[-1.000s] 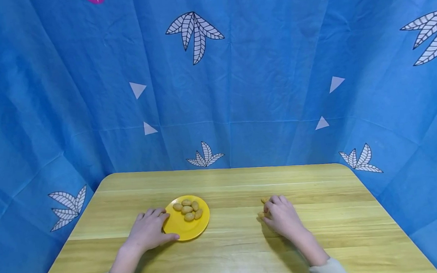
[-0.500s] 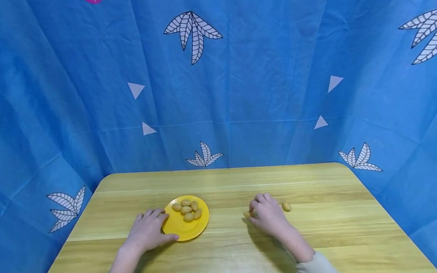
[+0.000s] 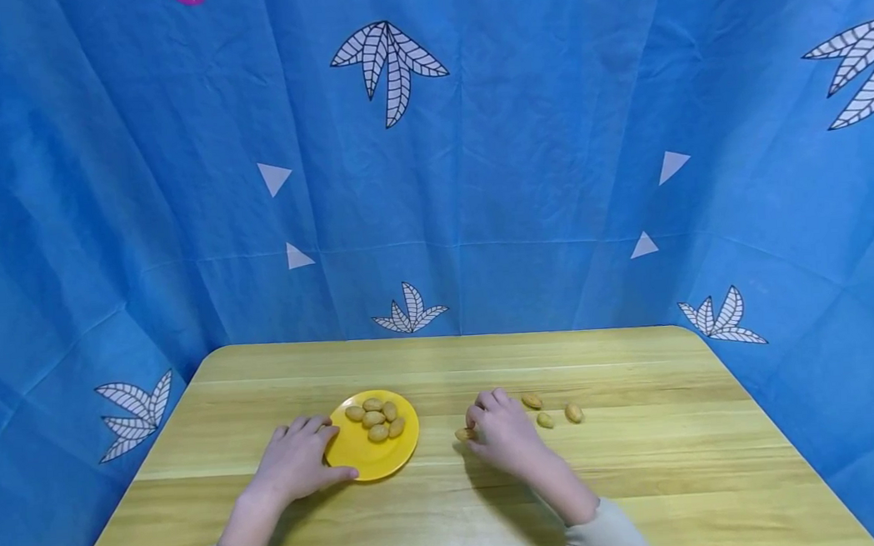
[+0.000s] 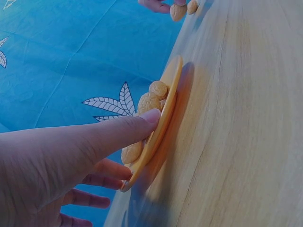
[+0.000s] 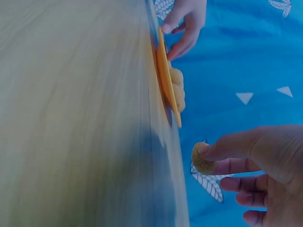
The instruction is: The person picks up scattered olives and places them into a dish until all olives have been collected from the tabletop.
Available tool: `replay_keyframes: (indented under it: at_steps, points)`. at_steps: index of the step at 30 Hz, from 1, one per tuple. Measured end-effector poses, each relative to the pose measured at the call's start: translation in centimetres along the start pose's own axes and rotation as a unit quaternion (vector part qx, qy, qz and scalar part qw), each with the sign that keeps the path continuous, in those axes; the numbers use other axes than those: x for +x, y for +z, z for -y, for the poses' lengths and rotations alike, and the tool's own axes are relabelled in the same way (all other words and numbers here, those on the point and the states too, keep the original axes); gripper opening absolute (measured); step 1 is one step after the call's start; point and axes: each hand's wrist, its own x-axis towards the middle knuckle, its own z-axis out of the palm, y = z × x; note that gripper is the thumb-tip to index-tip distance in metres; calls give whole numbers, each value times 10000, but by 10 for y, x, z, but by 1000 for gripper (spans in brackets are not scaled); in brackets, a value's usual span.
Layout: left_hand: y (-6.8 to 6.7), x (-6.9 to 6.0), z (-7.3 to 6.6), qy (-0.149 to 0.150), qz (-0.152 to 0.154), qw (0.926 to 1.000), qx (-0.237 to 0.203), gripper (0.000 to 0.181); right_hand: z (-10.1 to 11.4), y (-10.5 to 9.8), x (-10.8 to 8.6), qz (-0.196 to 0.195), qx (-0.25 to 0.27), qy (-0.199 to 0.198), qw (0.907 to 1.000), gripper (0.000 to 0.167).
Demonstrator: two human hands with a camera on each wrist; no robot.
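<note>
In the head view a yellow plate (image 3: 371, 461) bears several tan, wrinkled walnuts (image 3: 374, 420). My left hand (image 3: 293, 464) holds its left rim, thumb along the near edge and fingers at the far side; the left wrist view has the thumb (image 4: 151, 116) against the plate. To the right of the plate, just over the table, my right hand (image 3: 505, 436) pinches one walnut (image 3: 463, 434) between thumb and index finger. That walnut (image 5: 203, 158) shows clearly in the right wrist view, the other fingers held loosely apart from it.
Three loose walnuts (image 3: 545, 420) lie on the wooden table (image 3: 644, 461), right of my right hand. A blue patterned curtain (image 3: 536, 175) hangs behind the table's back edge and down both sides.
My right hand has moved left toward the plate, carrying the walnut it pinches. Loose walnuts that it covered before now show on the table. My left hand and the plate stay still.
</note>
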Motion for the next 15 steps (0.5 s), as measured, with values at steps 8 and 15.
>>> replay_keyframes:
  at_steps: [8, 15]
  points:
    - [1, 0, 0, 10, -35, 10000, -24, 82, 16, 1, 9, 149, -56, -185, 9997, 22]
    - [-1, -1, 0, 23, -50, 10000, -3, 82, 30, 3, 17, 228, 1, -316, 9992, 19]
